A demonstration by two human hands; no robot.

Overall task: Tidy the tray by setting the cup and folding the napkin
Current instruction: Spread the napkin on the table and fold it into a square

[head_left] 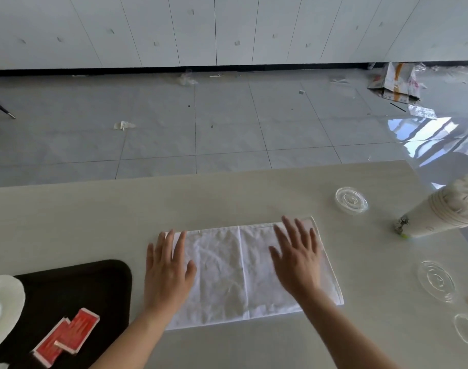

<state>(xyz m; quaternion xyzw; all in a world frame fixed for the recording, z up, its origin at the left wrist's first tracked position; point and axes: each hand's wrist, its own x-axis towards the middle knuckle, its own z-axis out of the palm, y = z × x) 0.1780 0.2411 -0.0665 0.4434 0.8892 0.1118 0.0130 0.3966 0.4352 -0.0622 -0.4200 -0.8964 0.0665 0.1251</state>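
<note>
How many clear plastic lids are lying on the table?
3. One lid lies beyond the napkin, near the stack of paper cups. A second lid lies right of the napkin. A third lid is at the right edge, partly cut off.

One white napkin (243,272) lies at the centre of the frame with two hands on it, the left hand (167,272) and the right hand (298,259). At lower left are one black tray (76,286), one white plate (6,299) and two red packets (68,335). At the right are three clear lids (351,201) and one stack of paper cups (437,213).

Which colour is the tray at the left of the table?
Black, seen in the head view: the tray.
</note>
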